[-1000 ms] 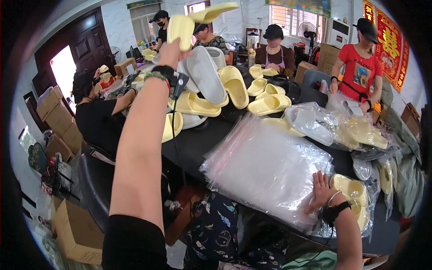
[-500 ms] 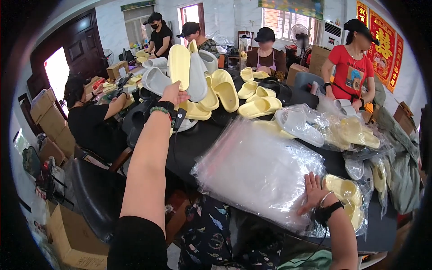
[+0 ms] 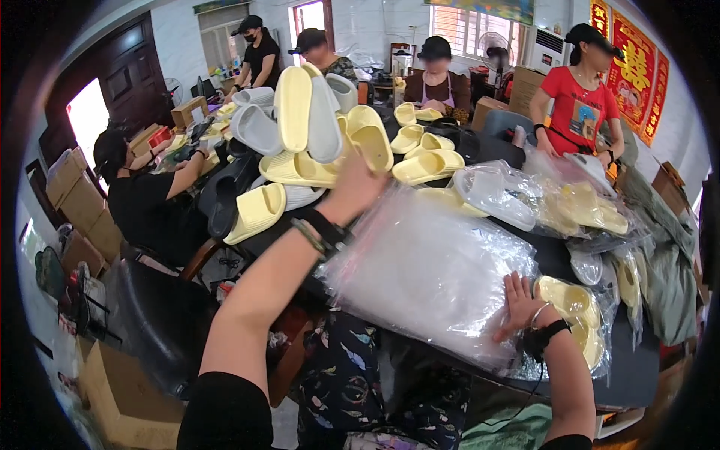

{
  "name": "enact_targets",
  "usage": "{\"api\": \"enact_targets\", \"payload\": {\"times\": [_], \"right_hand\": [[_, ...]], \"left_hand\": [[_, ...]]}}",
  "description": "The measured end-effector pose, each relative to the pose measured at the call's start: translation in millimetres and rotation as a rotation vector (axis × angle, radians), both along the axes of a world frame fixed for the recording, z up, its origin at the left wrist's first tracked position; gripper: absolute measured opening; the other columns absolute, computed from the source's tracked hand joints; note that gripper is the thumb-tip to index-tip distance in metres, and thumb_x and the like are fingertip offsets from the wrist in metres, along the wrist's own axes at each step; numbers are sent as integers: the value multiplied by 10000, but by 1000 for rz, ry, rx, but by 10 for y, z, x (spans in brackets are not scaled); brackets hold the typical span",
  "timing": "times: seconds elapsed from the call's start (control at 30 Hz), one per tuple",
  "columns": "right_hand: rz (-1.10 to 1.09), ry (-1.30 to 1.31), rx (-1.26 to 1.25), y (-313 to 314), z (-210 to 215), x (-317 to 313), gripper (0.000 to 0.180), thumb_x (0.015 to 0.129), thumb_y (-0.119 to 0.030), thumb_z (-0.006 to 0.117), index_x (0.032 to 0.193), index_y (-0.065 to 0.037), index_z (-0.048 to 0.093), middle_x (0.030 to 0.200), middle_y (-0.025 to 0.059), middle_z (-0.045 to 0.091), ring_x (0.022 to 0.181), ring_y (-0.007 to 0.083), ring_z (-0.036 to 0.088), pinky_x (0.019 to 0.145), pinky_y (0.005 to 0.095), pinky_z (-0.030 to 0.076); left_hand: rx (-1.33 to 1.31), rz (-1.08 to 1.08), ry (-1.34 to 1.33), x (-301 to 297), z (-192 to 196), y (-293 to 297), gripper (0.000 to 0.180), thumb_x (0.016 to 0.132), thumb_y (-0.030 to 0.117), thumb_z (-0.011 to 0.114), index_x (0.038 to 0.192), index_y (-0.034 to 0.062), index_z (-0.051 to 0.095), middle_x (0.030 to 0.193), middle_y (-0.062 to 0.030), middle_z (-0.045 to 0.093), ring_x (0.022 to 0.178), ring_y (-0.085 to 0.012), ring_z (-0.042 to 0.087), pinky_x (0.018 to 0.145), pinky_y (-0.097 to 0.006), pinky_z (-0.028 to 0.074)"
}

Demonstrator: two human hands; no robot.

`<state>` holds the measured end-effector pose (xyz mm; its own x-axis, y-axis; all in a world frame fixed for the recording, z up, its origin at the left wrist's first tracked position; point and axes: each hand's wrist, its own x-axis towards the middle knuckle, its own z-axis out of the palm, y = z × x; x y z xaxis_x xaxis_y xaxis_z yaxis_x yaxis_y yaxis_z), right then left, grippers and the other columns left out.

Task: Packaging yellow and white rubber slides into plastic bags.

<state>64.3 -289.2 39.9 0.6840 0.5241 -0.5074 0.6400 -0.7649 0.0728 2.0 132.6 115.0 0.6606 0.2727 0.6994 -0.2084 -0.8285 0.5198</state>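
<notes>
My right hand lies flat on the near right part of a stack of clear plastic bags, fingers spread. Beside it rests a pair of yellow slide slippers in a clear bag. My left hand is at the right side of a heap of slippers, close to the far left edge of the bag stack. Motion blurs its fingers, so a grip cannot be made out. Nearest to it stands a yellow slipper. Another yellow slipper leans upright against a grey slipper.
More yellow slippers lie along the far side of the black table. Bagged slippers are heaped at the right. Several co-workers sit or stand around, one in a red shirt. A black chair stands at the left.
My left hand has let go of the upright yellow slipper and moved right and down toward the bag stack. That slipper stays standing in the heap. My right hand keeps its place.
</notes>
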Motion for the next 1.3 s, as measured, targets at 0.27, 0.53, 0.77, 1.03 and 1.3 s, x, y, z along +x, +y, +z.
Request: {"api": "enact_targets", "payload": {"times": [0.27, 0.53, 0.77, 1.03, 1.3], "right_hand": [[45, -23, -6, 155, 2, -57, 1551, 437, -738, 788, 1509, 2, -55, 1580, 237, -59, 1463, 398, -42, 1173, 522, -9], [101, -125, 141, 12, 41, -172, 1440, 466, -627, 840, 1487, 59, 91, 1547, 291, 121, 1450, 427, 79, 1181, 500, 106], [50, -434, 408, -370, 365, -388, 1134, 629, -570, 794, 1526, -210, 201, 1588, 176, 91, 1435, 486, 42, 1103, 650, 170], [-458, -496, 199, -1551, 396, -646, 1064, 665, -512, 787, 1520, -220, 224, 1547, 205, 231, 1387, 538, 174, 1094, 630, 228], [-520, -556, 717, -2053, 102, -503, 412, 829, -122, 605, 1234, -74, 550, 1099, 264, 625, 1044, 420, 592, 880, 432, 493]], "left_hand": [[547, -492, 606, -554, -663, -1726, 374, 798, 320, 660, 1068, 61, 637, 1035, -156, 614, 1008, -354, 582, 865, -506, 441], [528, -573, 501, -432, -1150, -1748, 263, 759, 252, 677, 943, 68, 638, 962, -155, 617, 953, -344, 601, 815, -474, 484], [576, -555, 434, -413, -1155, -1650, 402, 752, 270, 703, 1081, 55, 623, 1086, -220, 622, 1080, -385, 579, 934, -455, 457], [562, -552, 514, -472, -1114, -1719, 493, 795, 298, 682, 1210, 56, 574, 1282, -228, 540, 1218, -387, 489, 1013, -470, 396], [558, -528, 531, -516, -1106, -1705, 487, 803, 290, 680, 1219, 61, 570, 1292, -238, 531, 1217, -398, 488, 1005, -472, 401]]}}
